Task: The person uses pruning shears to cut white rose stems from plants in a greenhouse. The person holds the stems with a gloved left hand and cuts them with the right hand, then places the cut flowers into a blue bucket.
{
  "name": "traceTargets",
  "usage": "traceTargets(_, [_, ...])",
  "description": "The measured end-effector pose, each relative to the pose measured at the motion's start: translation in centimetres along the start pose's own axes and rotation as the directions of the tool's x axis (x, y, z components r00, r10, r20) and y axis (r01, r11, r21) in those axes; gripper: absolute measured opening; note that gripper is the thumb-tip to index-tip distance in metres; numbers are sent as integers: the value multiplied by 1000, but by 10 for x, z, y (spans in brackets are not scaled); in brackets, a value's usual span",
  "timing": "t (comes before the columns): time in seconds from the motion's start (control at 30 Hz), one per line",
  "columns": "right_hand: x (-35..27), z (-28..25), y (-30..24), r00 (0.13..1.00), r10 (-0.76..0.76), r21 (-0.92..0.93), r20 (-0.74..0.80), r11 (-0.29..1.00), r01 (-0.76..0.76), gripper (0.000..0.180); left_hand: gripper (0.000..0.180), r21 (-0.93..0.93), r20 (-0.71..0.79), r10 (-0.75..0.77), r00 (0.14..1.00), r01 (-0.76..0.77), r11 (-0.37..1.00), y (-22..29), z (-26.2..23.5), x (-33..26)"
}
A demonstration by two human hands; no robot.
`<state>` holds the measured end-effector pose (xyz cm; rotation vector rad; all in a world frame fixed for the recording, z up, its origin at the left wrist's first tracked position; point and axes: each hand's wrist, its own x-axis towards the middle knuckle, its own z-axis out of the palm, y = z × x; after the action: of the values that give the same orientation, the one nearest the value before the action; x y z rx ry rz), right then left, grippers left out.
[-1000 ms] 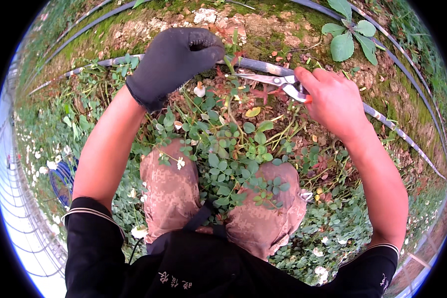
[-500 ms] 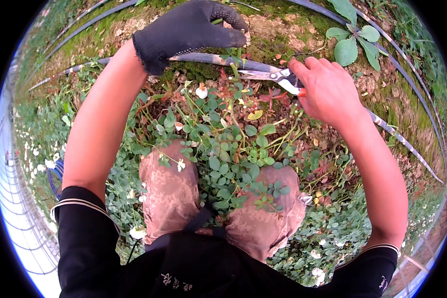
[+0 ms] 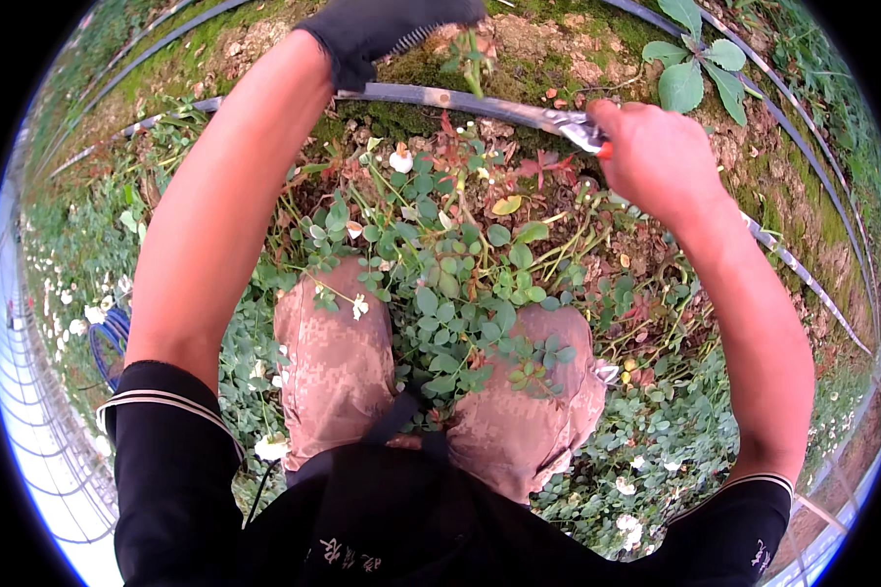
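Note:
My left hand (image 3: pixel 392 34), in a black knit glove with dotted grip, is closed at the top edge of the view, partly cut off. A short green cut stem (image 3: pixel 473 70) with leaves hangs below its fingertips. My bare right hand (image 3: pixel 661 157) is wrapped round pruning shears (image 3: pixel 579 129), whose metal blades point left over a dark hose (image 3: pixel 440 98). Both handles are mostly hidden in the fist. Below the hands, a leafy rose bush (image 3: pixel 460 284) spreads toward me, with a white bloom (image 3: pixel 401 159) near its top.
My knees (image 3: pixel 338 342) in brown camouflage trousers press among the leaves. A broad-leaved weed (image 3: pixel 682 86) grows at the upper right beside more hoses. Mossy soil (image 3: pixel 558 49) lies beyond the bush. A blue coil (image 3: pixel 110 342) sits at the left.
My left hand has lifted up and away with the stem, which has come clear of the bush. The shears have moved slightly up and right, off the spot where they were cutting.

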<state>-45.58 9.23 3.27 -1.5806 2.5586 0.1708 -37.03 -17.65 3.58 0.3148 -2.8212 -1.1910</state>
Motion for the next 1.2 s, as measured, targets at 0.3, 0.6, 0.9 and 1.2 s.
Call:
traceTargets(0.3, [-162,-20,-52,738,260,722,622,174,-670,25,21,-969,38,-180,983,80,235,-29,-24,-130])
traceTargets(0.6, [-117,14,-156,770,545,526,330,572,-630,46,20,-510,57,-372,927,347,787,15,4,-142])
traceTargets(0.9, [-119,15,-162,710,503,582,492,416,-698,46,18,348,485,103,868,-300,888,35,26,-14])
traceTargets(1.2, [-122,-22,-158,678,370,601,635,315,-734,48,17,277,446,135,885,-280,919,29,26,17])
